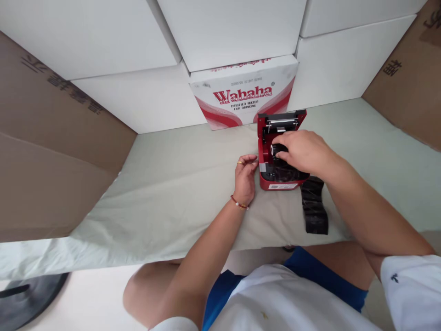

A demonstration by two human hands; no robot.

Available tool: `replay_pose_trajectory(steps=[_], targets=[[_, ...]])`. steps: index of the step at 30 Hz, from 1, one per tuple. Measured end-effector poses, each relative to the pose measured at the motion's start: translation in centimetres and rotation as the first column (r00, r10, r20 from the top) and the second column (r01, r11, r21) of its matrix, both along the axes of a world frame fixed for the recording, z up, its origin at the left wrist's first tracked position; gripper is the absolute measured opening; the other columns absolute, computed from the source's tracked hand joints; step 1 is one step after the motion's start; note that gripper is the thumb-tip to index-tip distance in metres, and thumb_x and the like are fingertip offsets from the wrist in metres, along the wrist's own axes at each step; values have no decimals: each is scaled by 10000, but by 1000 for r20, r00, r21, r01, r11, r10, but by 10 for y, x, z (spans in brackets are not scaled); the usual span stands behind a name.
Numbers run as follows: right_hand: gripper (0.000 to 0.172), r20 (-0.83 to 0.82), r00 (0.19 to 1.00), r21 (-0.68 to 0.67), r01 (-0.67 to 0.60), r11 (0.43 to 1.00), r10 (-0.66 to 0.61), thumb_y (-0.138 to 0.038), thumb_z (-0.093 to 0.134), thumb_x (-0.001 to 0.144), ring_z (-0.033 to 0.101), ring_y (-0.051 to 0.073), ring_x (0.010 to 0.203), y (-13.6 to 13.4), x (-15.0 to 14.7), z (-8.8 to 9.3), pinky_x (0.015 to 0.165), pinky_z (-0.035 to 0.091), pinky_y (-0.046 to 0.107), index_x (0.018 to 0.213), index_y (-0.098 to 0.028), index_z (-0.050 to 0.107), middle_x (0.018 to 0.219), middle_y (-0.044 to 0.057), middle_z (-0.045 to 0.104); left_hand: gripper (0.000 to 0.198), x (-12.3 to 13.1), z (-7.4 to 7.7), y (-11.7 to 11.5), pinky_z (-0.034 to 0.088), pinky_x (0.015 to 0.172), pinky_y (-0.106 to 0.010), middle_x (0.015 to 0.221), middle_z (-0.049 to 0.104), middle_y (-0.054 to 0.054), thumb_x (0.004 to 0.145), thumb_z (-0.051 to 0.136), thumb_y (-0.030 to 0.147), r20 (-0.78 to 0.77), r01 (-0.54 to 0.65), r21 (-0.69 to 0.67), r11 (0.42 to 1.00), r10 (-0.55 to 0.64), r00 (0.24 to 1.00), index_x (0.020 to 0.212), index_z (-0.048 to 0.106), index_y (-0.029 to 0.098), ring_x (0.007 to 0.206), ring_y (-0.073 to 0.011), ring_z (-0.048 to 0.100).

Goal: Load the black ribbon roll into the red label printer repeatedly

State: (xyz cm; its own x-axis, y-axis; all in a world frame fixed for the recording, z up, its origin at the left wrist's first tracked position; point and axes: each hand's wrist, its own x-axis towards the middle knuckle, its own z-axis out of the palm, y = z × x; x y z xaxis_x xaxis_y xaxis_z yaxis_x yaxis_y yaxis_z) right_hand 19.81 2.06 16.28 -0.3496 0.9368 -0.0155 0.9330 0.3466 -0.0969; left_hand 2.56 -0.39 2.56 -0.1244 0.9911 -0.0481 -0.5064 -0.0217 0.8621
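Observation:
A red and black label printer (262, 177) stands on the cloth-covered table with its lid raised. My right hand (305, 149) reaches into it from the right, thumb and fingers closed around a black ribbon roll (280, 150) with a white core end. Dark film hangs from the roll across the front of the printer's inside. Beside the printer's left wall is my left hand (245, 177), its fingers loosely bent and holding nothing; the fingertips are at the wall, and I cannot tell if they press on it. A crumpled black strip of film (315, 207) lies right of the printer.
Behind the printer stands a white and red Wahaha water carton (243, 99), under stacked white boxes (234, 32). Brown cardboard boxes flank the table at left (58, 151) and right (406, 78). The pale green cloth (165, 197) hangs over the table's front edge, close to my legs.

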Motion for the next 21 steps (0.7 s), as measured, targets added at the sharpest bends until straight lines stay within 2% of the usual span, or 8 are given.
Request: replay_pose_trajectory(steps=[2,4,8,10,14,17,19,21], targets=[[352,79,996,-16,41,999,-39,-278,626,981,749,350,1032,5,-8,-2,753,497,404,1293,-229,782,1217,147,817,253,1,1,-8,523,1021,-371,1115,655,-47,883,725,396,-183,-127,111,986,146,972,1063,671,228,1035,-198,645],[359,99,993,-5,61,998,-60,-287,617,991,755,361,1013,11,-13,-5,745,497,411,1306,-217,774,1174,168,821,278,0,6,-19,496,1106,-412,1205,631,-68,975,659,454,-382,-166,338,926,296,875,1152,690,242,1187,-233,619],[366,92,995,-4,38,999,-37,-262,616,982,766,352,1011,20,-16,-16,769,504,405,1307,-209,775,1129,164,832,340,-1,21,-39,438,1209,-497,1271,636,-102,1044,576,393,-563,95,734,673,522,641,1327,694,246,1337,-281,571],[347,60,998,-17,6,1000,-5,-216,613,968,768,335,1028,18,-15,-19,800,518,400,1265,-197,793,1156,154,834,313,1,25,-45,474,1158,-475,1183,689,-89,1033,579,312,-606,216,768,603,575,549,1312,703,246,1288,-272,610],[242,-269,953,86,-124,989,143,-254,628,995,770,256,983,0,-3,-5,863,553,368,1121,-233,833,1141,61,849,277,5,25,-46,504,1057,-431,1082,741,-71,986,620,229,-639,286,767,574,643,422,1241,728,238,1198,-251,661],[313,-500,856,360,65,931,133,-402,541,1089,749,224,893,-5,12,10,897,572,380,1095,-270,825,1024,31,848,288,6,23,-45,497,1029,-435,1056,747,-65,973,626,228,-630,304,777,551,676,382,1235,742,257,1151,-244,671],[354,-501,856,484,157,861,126,-439,507,1102,740,264,1069,3,21,11,1039,546,443,1220,-269,794,1209,72,831,296,6,23,-45,495,1007,-434,1039,743,-63,968,629,227,-619,320,785,530,695,367,1238,745,265,1120,-242,672],[403,-437,888,497,106,861,143,-430,496,1094,683,315,1272,14,28,4,1162,482,518,1327,-226,754,1388,117,772,295,6,24,-46,492,993,-426,1027,732,-64,966,636,218,-604,326,795,511,711,360,1238,743,258,1106,-239,663]])
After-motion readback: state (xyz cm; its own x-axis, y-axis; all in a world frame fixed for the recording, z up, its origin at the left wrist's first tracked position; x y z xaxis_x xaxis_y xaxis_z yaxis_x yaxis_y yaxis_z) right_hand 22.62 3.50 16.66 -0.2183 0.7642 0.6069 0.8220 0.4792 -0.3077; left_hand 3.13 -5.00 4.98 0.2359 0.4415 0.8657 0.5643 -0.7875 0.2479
